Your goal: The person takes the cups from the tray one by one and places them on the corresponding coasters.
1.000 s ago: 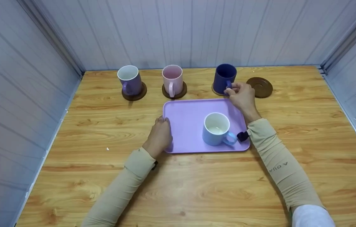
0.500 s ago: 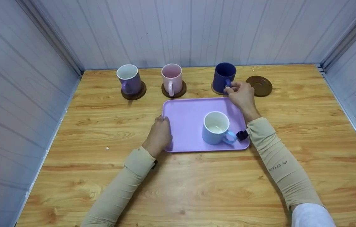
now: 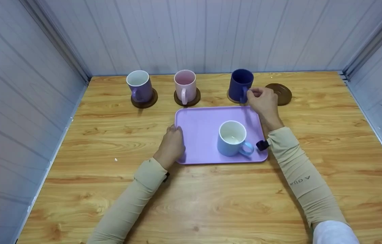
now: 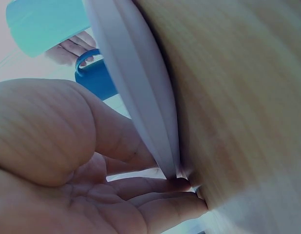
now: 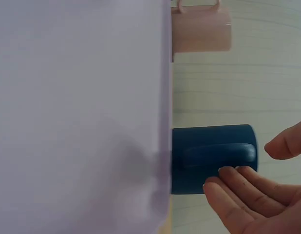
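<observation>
My left hand grips the left edge of a lilac tray. In the left wrist view, the thumb lies over the tray's rim and fingers reach beneath it. A light blue mug, white inside, stands upright on the tray's right half, handle to the right. Behind the tray, a navy mug stands on a coaster. My right hand is beside its handle. The right wrist view shows the fingers extended against the navy mug's side, with the thumb apart from it.
A purple mug and a pink mug stand on dark brown coasters at the back left. Another brown coaster lies bare right of the navy mug. Panelled walls close off the wooden table behind and at both sides.
My right hand has let go of the navy mug's handle and shifted slightly right, overlapping the bare coaster. My left hand, the tray and the mugs have stayed in place.
</observation>
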`<state>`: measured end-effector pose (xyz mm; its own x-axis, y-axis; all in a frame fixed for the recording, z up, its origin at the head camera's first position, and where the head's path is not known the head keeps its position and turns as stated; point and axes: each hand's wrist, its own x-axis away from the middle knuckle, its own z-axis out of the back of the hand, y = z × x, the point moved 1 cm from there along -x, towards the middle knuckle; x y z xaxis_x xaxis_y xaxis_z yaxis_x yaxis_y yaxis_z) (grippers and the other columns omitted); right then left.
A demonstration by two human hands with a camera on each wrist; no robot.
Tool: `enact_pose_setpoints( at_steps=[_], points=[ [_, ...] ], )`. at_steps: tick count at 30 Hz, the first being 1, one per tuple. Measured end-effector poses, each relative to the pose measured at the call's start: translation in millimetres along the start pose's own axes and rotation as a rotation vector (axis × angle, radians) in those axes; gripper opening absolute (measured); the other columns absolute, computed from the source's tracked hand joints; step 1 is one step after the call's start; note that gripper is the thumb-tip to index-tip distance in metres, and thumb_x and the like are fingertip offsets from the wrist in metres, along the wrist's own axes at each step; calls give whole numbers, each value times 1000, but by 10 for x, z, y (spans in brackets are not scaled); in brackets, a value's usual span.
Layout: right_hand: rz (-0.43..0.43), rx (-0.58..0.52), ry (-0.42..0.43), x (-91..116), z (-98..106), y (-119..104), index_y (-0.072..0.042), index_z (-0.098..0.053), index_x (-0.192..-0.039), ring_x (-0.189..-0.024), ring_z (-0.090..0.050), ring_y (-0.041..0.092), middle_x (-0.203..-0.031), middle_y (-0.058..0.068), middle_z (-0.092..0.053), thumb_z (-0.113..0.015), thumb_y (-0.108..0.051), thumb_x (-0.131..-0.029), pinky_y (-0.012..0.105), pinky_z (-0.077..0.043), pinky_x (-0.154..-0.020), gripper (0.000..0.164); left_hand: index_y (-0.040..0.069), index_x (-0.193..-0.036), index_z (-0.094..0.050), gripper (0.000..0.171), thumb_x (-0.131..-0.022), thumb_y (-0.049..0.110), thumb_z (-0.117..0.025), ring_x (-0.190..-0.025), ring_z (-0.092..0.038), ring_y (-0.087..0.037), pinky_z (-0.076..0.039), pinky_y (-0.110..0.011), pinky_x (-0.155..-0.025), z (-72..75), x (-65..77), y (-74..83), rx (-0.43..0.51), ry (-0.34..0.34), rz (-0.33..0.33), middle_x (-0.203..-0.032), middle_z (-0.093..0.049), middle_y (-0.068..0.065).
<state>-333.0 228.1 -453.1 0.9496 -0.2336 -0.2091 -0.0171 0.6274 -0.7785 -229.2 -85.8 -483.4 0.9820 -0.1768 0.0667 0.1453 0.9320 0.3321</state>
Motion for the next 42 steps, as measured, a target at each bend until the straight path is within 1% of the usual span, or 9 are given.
enact_pose_setpoints(
  at_steps=[4, 7, 14, 17, 21, 24, 30, 37, 42],
  points=[
    [32, 7, 47, 4, 128, -85, -9, -81, -111, -95, -73, 25, -100, 8, -79, -60, -31, -95, 28, -51, -80, 34, -20, -141, -48, 56, -90, -2, -61, -128, -54, -48, -52, -49, -104, 11, 5, 6, -10, 4, -3, -136, -54, -36],
    [42, -13, 47, 23, 215, -152, -8, -79, -114, -98, -72, 25, -104, 11, -78, -58, -30, -97, 29, -52, -83, 35, -19, -143, -47, 57, -90, -2, -61, -127, -55, -47, -53, -49, -104, 19, 8, 10, -4, -8, 11, -138, -53, -35],
    [37, -30, -13, 131, 366, -336, -7, -75, -122, -104, -68, 26, -115, 13, -75, -57, -30, -99, 37, -51, -92, 36, -19, -142, -48, 57, -90, -3, -62, -122, -57, -45, -53, -49, -102, 10, 16, 6, 7, -10, 19, -136, -55, -34],
    [54, -30, -42, 189, 400, -421, -7, -73, -124, -106, -68, 26, -117, 13, -74, -57, -29, -100, 40, -52, -95, 36, -18, -143, -47, 58, -90, -4, -62, -123, -56, -44, -53, -49, -103, 11, 15, 2, 18, -19, 28, -136, -55, -34],
    [97, -26, -61, 273, 429, -526, -6, -73, -123, -105, -68, 24, -117, 11, -75, -56, -28, -100, 37, -52, -94, 36, -18, -145, -45, 59, -90, -3, -61, -124, -56, -44, -52, -48, -105, 31, 7, 4, 22, -32, 36, -137, -54, -34],
    [131, -25, -71, 356, 439, -572, -6, -74, -121, -104, -69, 22, -115, 10, -76, -56, -24, -99, 36, -53, -93, 34, -19, -144, -46, 58, -90, -4, -62, -124, -56, -45, -52, -49, -105, 33, 9, 10, 20, -20, 24, -135, -55, -34],
    [151, -26, -192, 580, 444, -574, -4, -72, -123, -112, -68, 25, -119, 12, -74, -55, -19, -99, 42, -56, -99, 33, -20, -142, -48, 56, -89, -4, -61, -124, -56, -46, -52, -50, -103, 17, 30, 23, 19, -6, 8, -134, -55, -35],
    [192, -22, -255, 751, 529, -513, -3, -70, -126, -113, -68, 25, -121, 13, -73, -55, -19, -101, 44, -57, -98, 34, -19, -142, -47, 56, -90, -4, -61, -122, -57, -45, -53, -49, -103, 19, 20, 22, 10, -11, 20, -132, -56, -35],
    [221, 3, -343, 875, 565, -432, -2, -69, -130, -114, -69, 28, -123, 14, -73, -57, -19, -102, 43, -58, -96, 35, -18, -144, -46, 58, -90, -4, -62, -124, -57, -44, -51, -49, -106, 12, 8, 20, 13, -27, 38, -135, -55, -35]
  ],
)
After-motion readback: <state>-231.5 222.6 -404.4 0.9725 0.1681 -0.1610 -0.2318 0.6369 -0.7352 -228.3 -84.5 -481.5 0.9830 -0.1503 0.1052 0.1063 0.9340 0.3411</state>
